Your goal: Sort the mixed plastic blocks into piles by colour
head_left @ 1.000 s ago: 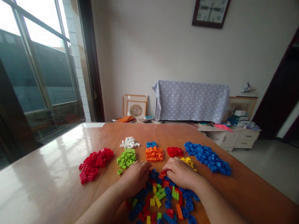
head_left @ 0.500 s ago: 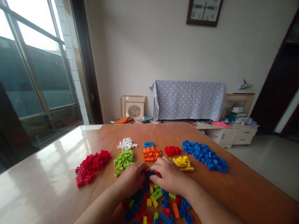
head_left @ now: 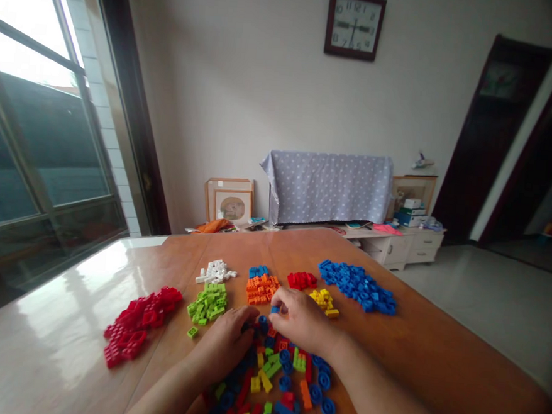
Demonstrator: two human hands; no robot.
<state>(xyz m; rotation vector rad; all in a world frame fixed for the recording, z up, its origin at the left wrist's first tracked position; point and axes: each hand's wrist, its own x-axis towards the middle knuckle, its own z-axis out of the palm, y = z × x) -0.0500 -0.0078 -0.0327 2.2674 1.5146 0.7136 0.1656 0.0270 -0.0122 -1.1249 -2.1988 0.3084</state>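
Note:
My right hand (head_left: 300, 316) is closed in a pinch on a small blue brick (head_left: 275, 309), just in front of the orange bricks (head_left: 261, 289). Lower and to the left, my left hand (head_left: 229, 339) rests at the left edge of a mixed pile; its fingers curl inward, and what lies between them is hidden. Blue wheel-like pieces (head_left: 324, 380), yellow bricks (head_left: 264, 381), green bricks (head_left: 271, 365), an orange brick (head_left: 306, 394) and red pieces make up this pile, between my forearms. Part of it is covered by my hands.
Sorted heaps surround the pile on the brown table (head_left: 378, 372): red pieces (head_left: 139, 327), green bricks (head_left: 207, 303), white bricks (head_left: 215, 271), small blue bricks (head_left: 259, 271), red bricks (head_left: 302, 280), yellow bricks (head_left: 325, 302) and blue pieces (head_left: 358, 287). One green brick (head_left: 192, 332) lies apart.
My hands have moved apart from each other. A blue brick now shows in my right hand's fingers. The view has turned right, so the whole scene sits further left.

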